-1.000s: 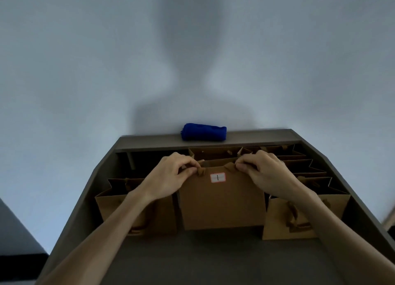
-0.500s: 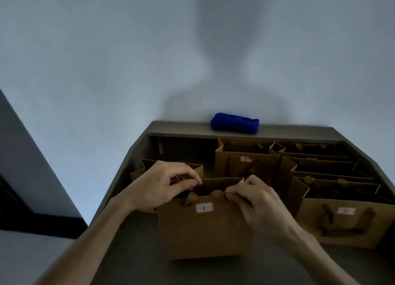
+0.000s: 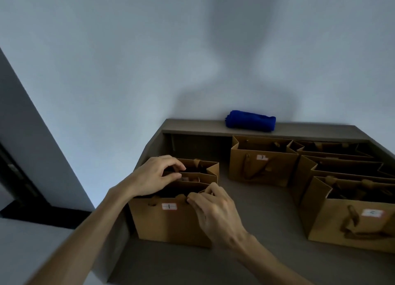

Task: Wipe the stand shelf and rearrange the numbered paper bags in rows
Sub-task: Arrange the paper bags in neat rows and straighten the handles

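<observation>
Behind the stand is a plain pale wall with a soft dark shadow on it. The grey shelf has a raised ledge at the far side, and a rolled blue cloth lies on that ledge.

Brown paper bags stand on the shelf. The bag marked 1 is at the near left, right by the left edge. Just behind it stands another bag; its label is too hidden to read. The left hand reaches over the top of bag 1 with its fingers curled, and pinches the front rim of that bag behind. The right hand pinches the top rim of bag 1 near its handle.

Farther back, in the middle, stands the bag marked 3. On the right a row of bags runs from far to near, and the nearest one has a label that looks like a 4, but it is blurry.
</observation>
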Motion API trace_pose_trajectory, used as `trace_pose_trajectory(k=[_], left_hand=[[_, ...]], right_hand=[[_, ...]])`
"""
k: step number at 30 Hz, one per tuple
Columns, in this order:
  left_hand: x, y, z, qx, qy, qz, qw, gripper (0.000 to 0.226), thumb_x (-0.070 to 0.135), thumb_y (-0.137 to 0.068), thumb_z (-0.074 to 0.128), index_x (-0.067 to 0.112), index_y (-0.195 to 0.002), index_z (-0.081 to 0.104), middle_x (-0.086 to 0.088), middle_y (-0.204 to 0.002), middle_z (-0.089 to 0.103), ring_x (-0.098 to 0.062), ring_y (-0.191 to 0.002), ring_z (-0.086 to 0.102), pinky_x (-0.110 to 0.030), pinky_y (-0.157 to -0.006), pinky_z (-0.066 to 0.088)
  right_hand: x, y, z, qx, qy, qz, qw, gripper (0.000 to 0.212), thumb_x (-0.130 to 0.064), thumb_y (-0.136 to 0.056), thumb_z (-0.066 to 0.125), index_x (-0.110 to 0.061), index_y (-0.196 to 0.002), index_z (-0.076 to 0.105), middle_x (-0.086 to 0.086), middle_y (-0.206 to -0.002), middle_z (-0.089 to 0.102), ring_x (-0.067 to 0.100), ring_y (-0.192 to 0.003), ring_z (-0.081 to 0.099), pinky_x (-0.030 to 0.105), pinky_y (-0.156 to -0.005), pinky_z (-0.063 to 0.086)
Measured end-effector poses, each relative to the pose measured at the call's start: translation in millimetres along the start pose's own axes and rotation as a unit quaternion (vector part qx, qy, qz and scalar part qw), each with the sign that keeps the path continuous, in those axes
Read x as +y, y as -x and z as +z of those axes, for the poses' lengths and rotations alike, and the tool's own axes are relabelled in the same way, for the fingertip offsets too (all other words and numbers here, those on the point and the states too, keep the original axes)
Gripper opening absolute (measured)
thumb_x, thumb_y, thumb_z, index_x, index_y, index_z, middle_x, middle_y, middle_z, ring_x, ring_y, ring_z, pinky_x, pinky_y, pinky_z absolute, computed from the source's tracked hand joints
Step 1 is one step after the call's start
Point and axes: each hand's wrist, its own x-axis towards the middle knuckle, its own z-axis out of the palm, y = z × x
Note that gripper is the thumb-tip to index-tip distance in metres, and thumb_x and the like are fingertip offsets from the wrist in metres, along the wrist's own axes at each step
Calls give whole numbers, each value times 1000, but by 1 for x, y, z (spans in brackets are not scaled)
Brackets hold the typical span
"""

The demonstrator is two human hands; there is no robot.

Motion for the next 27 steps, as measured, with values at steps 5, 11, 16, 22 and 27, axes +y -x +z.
trace_pose_trajectory(k=[5, 11, 16, 22, 27], left_hand=[[4, -17, 4, 4, 19, 25, 1000, 18, 30, -93, 60, 33, -110, 65, 20, -110, 61, 7, -101, 56, -4, -77, 45], [29, -64, 10, 0, 55, 84, 995, 16, 26, -94, 59, 28, -107, 67, 19, -105, 63, 9, -97, 57, -9, -77, 47], [55, -114, 32, -20, 28, 120, 992, 16, 27, -94, 58, 28, -109, 65, 14, -110, 63, 2, -97, 58, -15, -78, 47], [80, -161, 58, -37, -77, 125, 989, 29, 33, -93, 58, 30, -122, 55, 10, -119, 56, -2, -94, 54, -31, -83, 52], [84, -188, 70, -99, -124, 83, 984, 31, 32, -95, 56, 31, -126, 56, 6, -125, 58, -9, -109, 56, -38, -92, 50]], right_hand=[[8, -3, -10, -66, -57, -24, 996, 28, -38, -102, 45, -27, -119, 65, -11, -111, 69, 7, -93, 52, 24, -80, 47], [49, -6, -50, -49, -39, -24, 998, 23, -32, -102, 50, -23, -119, 63, -9, -114, 63, 2, -95, 52, 25, -80, 46], [109, -5, -96, -29, 42, 96, 994, 27, -29, -97, 48, -24, -119, 63, -7, -113, 65, -7, -103, 46, 17, -91, 43], [190, -17, -144, -97, 99, 231, 963, 25, -28, -99, 54, -25, -122, 62, -6, -117, 63, 7, -105, 52, 23, -86, 41], [222, -37, -150, -202, 108, 230, 946, 31, -31, -97, 56, -27, -127, 59, -4, -121, 62, 9, -104, 56, 28, -86, 48]])
